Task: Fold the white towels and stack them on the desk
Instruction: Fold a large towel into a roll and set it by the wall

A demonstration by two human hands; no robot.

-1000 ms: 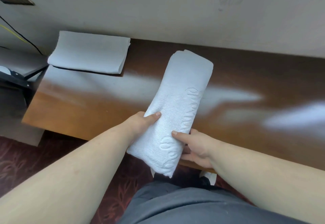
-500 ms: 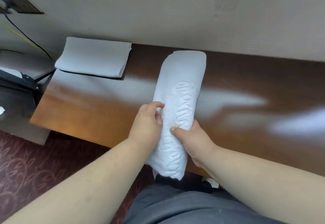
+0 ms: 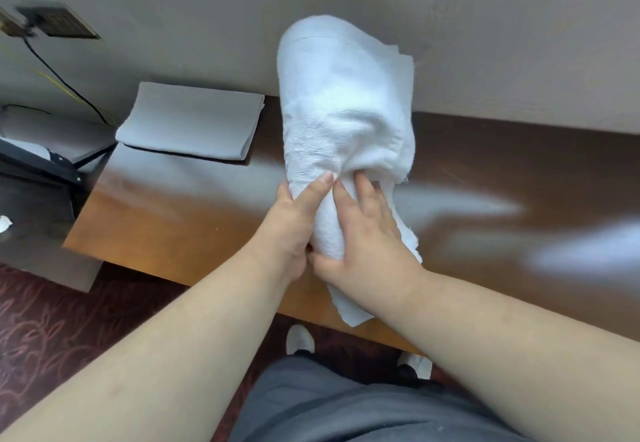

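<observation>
The white towel (image 3: 341, 122) you are working on is bunched into a loose, upright roll above the desk (image 3: 180, 233), its upper end lifted in front of the wall (image 3: 485, 25) and a ragged tail hanging past the near desk edge beneath your right wrist. The risk from here is that the roll slackens and spills open, because its right-hand layers already flare loose and you grip it only at its lower part; a fold started from this shape would likely come out lopsided. The tail could also catch on the desk edge as you lower it. Your left hand (image 3: 294, 230) wraps the roll from the left, thumb pressed up along the cloth. Your right hand (image 3: 363, 230) lies over the front, fingers (image 3: 362, 187) spread and digging into the fabric. One folded towel (image 3: 190, 124) already sits at the far left corner of the desk, well apart.
</observation>
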